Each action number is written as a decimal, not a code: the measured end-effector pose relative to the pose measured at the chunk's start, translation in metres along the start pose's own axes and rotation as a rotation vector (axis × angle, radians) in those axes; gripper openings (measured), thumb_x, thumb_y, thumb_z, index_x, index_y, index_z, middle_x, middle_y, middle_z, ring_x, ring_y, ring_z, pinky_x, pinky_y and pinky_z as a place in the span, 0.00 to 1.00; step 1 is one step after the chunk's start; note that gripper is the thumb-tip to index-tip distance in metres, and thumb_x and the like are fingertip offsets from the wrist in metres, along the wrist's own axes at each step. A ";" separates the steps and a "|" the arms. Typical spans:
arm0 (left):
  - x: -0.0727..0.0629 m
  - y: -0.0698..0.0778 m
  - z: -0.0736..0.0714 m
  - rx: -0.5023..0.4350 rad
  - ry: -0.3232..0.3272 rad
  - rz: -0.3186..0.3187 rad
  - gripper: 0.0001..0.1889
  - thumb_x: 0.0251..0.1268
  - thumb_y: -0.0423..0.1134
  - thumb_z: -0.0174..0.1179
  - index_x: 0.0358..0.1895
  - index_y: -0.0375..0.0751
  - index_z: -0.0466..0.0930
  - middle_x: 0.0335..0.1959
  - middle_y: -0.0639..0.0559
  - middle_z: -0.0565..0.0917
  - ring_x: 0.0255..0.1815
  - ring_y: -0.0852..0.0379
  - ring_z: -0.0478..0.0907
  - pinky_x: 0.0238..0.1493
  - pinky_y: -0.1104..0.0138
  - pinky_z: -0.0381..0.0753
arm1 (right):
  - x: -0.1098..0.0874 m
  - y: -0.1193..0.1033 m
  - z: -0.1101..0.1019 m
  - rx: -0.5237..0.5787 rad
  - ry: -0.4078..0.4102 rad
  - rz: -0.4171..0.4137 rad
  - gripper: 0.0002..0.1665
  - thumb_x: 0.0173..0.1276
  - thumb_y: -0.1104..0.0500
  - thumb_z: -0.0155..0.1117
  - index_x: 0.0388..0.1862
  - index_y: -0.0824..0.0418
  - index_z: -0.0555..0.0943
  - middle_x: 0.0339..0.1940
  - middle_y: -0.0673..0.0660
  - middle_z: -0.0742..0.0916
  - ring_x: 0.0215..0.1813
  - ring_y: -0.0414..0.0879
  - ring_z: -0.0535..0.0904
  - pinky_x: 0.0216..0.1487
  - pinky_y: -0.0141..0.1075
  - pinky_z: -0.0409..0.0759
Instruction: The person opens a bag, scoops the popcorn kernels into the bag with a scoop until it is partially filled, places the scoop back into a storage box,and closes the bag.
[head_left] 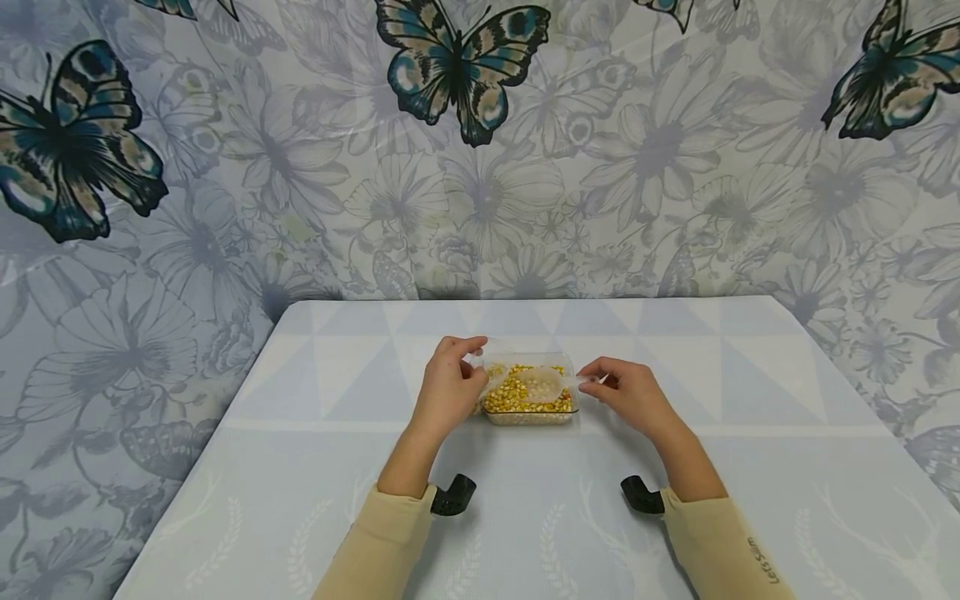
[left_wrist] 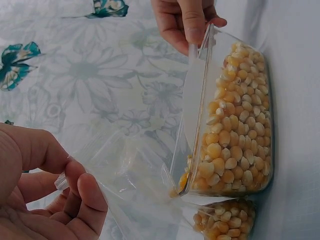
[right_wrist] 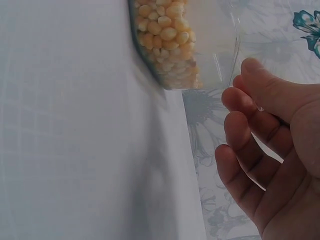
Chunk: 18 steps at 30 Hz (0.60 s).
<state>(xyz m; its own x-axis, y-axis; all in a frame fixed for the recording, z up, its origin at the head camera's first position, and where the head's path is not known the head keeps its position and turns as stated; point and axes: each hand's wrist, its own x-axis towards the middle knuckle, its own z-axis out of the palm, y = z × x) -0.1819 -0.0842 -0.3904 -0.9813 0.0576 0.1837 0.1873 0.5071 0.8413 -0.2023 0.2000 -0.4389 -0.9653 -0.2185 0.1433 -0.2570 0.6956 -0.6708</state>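
Head view, centre: clear container (head_left: 528,413) of corn kernels (head_left: 507,395); plastic bag (left_wrist: 127,175), pinched by your left hand (head_left: 448,377); pale scoop (head_left: 542,384), handle pinched by your right hand (head_left: 630,393).

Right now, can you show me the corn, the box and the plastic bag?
Corn (head_left: 512,393): head view, top of the pile.
Box (head_left: 528,419): head view, front wall.
Plastic bag (left_wrist: 125,175): left wrist view, clear side.

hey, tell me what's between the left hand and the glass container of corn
A clear plastic sheet, apparently a bag, spans the stretch between the left hand, which pinches it, and the glass container, as the left wrist view shows.
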 end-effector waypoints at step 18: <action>0.000 0.000 -0.001 0.006 -0.001 -0.006 0.25 0.62 0.27 0.55 0.64 0.40 0.79 0.50 0.46 0.77 0.31 0.57 0.71 0.31 0.68 0.72 | 0.001 0.004 0.003 0.080 -0.014 0.095 0.12 0.66 0.54 0.69 0.47 0.55 0.87 0.29 0.58 0.86 0.30 0.44 0.76 0.27 0.32 0.73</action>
<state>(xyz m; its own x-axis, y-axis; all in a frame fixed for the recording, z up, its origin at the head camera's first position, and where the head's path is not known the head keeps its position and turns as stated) -0.1818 -0.0848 -0.3897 -0.9824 0.0556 0.1783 0.1813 0.5125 0.8394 -0.2040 0.2004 -0.4437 -0.9842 -0.1640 0.0671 -0.1598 0.6572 -0.7366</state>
